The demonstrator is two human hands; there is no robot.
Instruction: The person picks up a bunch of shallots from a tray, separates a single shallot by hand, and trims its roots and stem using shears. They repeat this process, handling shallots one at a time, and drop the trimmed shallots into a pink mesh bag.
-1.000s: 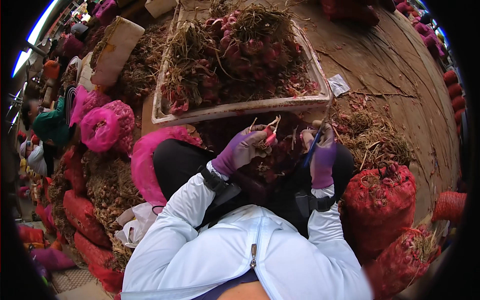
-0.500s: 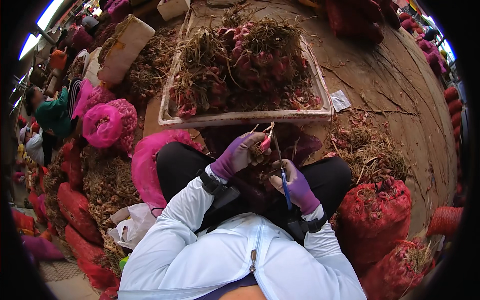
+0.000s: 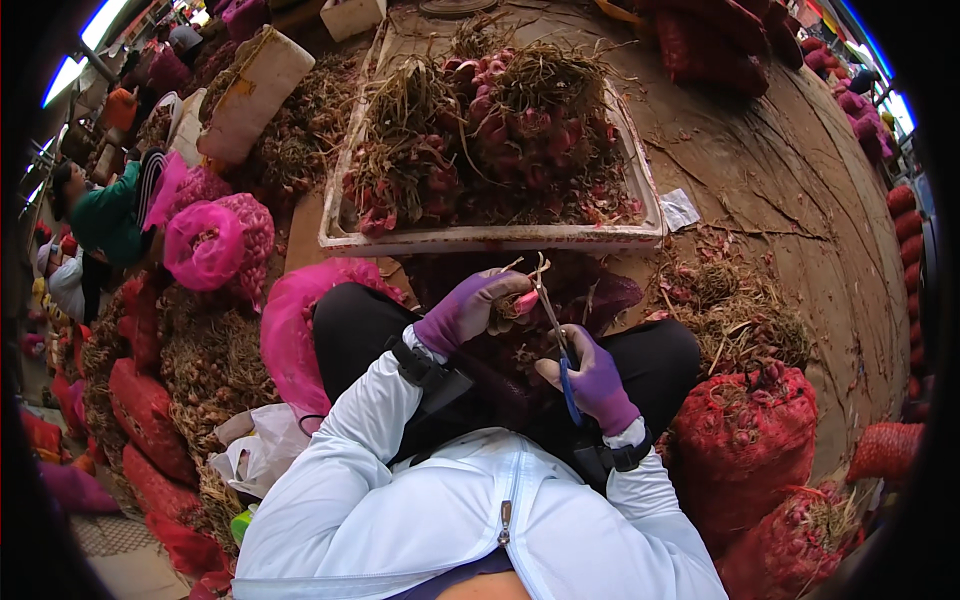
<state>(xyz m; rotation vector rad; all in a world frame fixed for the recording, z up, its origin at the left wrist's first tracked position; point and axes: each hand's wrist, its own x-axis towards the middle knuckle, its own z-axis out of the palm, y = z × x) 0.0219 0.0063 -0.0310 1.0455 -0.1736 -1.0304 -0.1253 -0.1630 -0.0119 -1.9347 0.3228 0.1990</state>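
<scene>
My left hand, in a purple and grey glove, grips a small red shallot with pale dry stems at the middle of the view. My right hand, gloved alike, is closed on blue-handled scissors, whose long metal blades point up to those stems. Beneath both hands lies a dark mesh sack between my legs. Just beyond stands a white foam tray heaped with red bulbs and dry tops.
Pink mesh bags sit at left, near loose bulb piles and red sacks. Red sacks and dry tops are at right on brown sheeting. A co-worker in green sits at far left.
My right hand has moved left and down from beside my right knee, bringing the scissors to the stems of the shallot. My left hand has stayed nearly in place, shifting slightly.
</scene>
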